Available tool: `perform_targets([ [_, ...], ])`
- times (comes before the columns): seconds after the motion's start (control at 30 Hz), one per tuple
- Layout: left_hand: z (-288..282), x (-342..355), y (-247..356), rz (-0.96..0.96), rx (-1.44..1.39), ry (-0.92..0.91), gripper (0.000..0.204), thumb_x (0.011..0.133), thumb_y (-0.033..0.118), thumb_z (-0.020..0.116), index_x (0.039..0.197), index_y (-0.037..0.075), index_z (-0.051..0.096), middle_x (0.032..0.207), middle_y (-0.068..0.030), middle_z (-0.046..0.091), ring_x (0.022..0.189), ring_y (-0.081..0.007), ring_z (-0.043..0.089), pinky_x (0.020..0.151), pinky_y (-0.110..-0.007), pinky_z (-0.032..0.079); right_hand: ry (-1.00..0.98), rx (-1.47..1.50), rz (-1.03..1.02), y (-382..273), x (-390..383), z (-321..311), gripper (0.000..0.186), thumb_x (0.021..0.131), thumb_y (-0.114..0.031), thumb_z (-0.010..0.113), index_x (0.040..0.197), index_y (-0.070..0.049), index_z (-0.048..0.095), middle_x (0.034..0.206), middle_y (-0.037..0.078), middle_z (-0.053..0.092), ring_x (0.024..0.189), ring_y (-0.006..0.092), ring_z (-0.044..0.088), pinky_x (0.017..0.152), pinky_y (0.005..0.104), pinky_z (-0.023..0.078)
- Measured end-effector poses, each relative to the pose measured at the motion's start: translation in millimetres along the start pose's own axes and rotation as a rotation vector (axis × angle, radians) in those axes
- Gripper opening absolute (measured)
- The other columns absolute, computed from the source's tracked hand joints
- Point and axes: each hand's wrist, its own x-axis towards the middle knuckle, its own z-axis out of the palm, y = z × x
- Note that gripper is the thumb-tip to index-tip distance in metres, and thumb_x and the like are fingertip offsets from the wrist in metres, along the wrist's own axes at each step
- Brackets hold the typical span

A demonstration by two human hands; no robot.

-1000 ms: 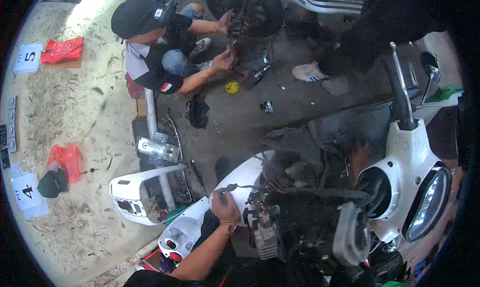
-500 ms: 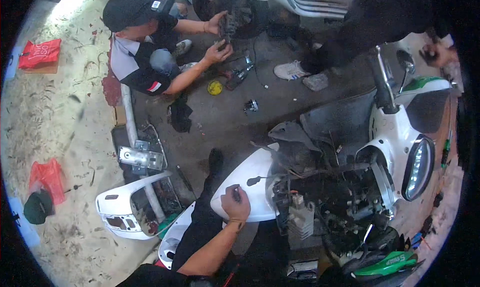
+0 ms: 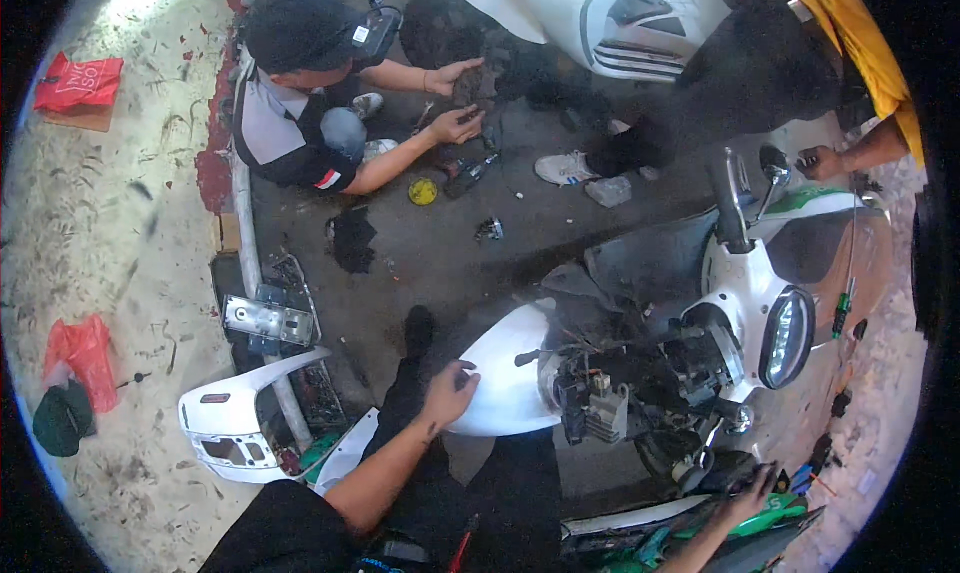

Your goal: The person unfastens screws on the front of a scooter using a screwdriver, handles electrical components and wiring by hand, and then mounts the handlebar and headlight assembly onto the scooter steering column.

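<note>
The left hand [image 3: 449, 393] rests with fingers curled, not gripping, on the left edge of a white body panel [image 3: 500, 388] of the stripped scooter [image 3: 690, 373]. The panel lies directly to the right of that hand, its long axis running from the hand toward the exposed engine parts [image 3: 600, 403] at its far end. The right hand [image 3: 745, 493] is low at the right, fingers bent onto dark parts beside a green panel [image 3: 790, 508]; whether it pinches anything cannot be told. The left hand is plainly the nearer to the white panel; the right is well apart from it, beyond the engine.

Packages and markings: a red plastic bag [image 3: 78, 81] lies on a flat brown board at upper left, with light lettering too small to matter. A second red bag [image 3: 80, 358] lies at mid-left, just above a dark green cap [image 3: 62, 418]. A small round yellow lid [image 3: 423, 191] sits on the concrete near a crouching co-worker [image 3: 300, 103]. A loose white fairing [image 3: 235, 428] lies left of the forearm, a small dark rectangular mark on it.
</note>
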Motion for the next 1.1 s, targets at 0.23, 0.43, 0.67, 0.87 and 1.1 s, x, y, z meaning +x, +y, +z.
perform_targets([
  [0.23, -22.6, 27.9, 23.4, 0.044, -0.001, 0.081, 0.025, 0.082, 0.020, 0.067, 0.101, 0.004, 0.063, 0.083, -0.0141, 0.066, 0.076, -0.0248, 0.065, 0.071, -0.035, 0.050, -0.273, -0.220, -0.268, -69.1, 42.8, 23.8, 0.038, 0.093, -0.020, 0.058, 0.124, 0.001, 0.051, 0.105, 0.007, 0.055, 0.086, 0.0148, 0.052, 0.071, 0.0254, 0.042],
  [0.43, 25.6, 18.4, 44.8, 0.132, 0.006, 0.171, 0.024, 0.082, 0.019, 0.066, 0.100, 0.005, 0.060, 0.076, -0.0143, 0.064, 0.069, -0.0274, 0.064, 0.063, -0.038, 0.049, -0.450, -0.112, -0.191, -55.3, 35.2, 59.4, 0.034, 0.093, -0.016, 0.057, 0.123, 0.000, 0.052, 0.075, -0.004, 0.046, 0.059, 0.0032, 0.038, 0.050, 0.0181, 0.027],
  [0.67, 80.2, 16.1, 43.8, 0.037, 0.258, 0.304, 0.022, 0.081, 0.019, 0.060, 0.101, 0.009, 0.060, 0.073, -0.0140, 0.064, 0.069, -0.0337, 0.063, 0.063, -0.043, 0.048, -0.503, -0.034, -0.136, -51.0, 14.7, 47.9, 0.033, 0.092, -0.016, 0.057, 0.120, 0.001, 0.054, 0.078, -0.003, 0.050, 0.062, 0.0043, 0.041, 0.053, 0.0188, 0.031],
  [0.87, 70.4, 20.1, 37.2, 0.166, 0.252, 0.496, 0.019, 0.080, 0.018, 0.060, 0.092, 0.003, 0.060, 0.077, -0.0179, 0.066, 0.071, -0.0389, 0.063, 0.064, -0.047, 0.048, -0.439, -0.107, -0.122, -86.0, 4.3, 94.1, 0.041, 0.082, -0.010, 0.069, 0.118, 0.006, 0.056, 0.106, 0.014, 0.064, 0.097, 0.0208, 0.060, 0.082, 0.0308, 0.049],
  [1.1, 79.0, 25.5, 41.4, 0.225, 0.280, 0.522, 0.015, 0.080, 0.015, 0.057, 0.089, 0.003, 0.058, 0.076, -0.0167, 0.065, 0.071, -0.0374, 0.063, 0.064, -0.045, 0.047, -0.737, -0.265, -0.154, -131.9, 12.9, 159.6, 0.034, 0.079, -0.010, 0.073, 0.107, 0.005, 0.062, 0.091, 0.010, 0.067, 0.076, 0.0137, 0.062, 0.068, 0.0252, 0.048],
])
